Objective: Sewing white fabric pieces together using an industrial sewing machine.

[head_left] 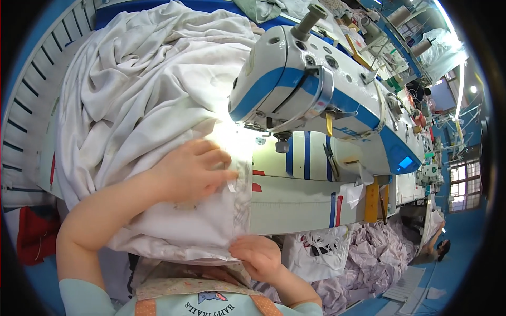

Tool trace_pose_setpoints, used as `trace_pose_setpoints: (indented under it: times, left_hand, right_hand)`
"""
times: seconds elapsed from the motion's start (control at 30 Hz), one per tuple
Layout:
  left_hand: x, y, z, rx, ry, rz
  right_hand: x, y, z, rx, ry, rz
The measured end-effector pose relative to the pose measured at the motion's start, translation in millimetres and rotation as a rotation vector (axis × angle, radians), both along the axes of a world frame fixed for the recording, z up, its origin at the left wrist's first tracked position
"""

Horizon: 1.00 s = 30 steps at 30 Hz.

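Note:
A large white fabric (158,100) lies in loose folds over the left of the sewing table, and its near part is spread flatter in front of me. My left hand (197,169) rests on the fabric just short of the lit needle area, its fingers bent and apart. Close to the table's front, my right hand (257,257) grips the fabric's near right corner, fingers closed over the edge. A seam or folded strip runs along the cloth's right side between both hands. The white and blue sewing machine (316,89) stands right of the fabric, its lamp glaring over the needle area.
Scissors (331,160) lie on the table under the machine arm. A yellow-brown block (372,203) and paper scraps (350,195) sit at the table's right. Pale crumpled cloth (369,258) is heaped below the front edge, beside a white bag (316,258). Another person is at far right.

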<state>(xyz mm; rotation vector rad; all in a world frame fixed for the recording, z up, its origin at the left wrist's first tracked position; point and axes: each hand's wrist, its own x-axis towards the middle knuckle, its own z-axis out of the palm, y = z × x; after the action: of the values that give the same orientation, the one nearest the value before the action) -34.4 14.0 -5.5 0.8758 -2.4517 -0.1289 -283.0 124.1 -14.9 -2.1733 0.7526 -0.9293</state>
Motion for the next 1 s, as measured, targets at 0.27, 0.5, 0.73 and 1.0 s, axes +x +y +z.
trace_pose_setpoints:
  times: [0.27, 0.5, 0.73, 1.0]
  left_hand:
    - [13, -36, -15, 0.092, 0.134, -0.087]
    - [26, -75, -7, 0.06, 0.085, -0.013]
    - [38, -115, -8, 0.055, 0.046, 0.059]
    - [26, 64, 46, 0.32, -0.18, -0.046]
  right_hand:
    - [5, -30, 5, -0.058, 0.078, -0.008]
    - [12, -56, 10, -0.016, 0.201, -0.026]
    - [21, -86, 12, -0.038, 0.185, 0.052]
    - [27, -68, 14, -0.16, 0.212, -0.014]
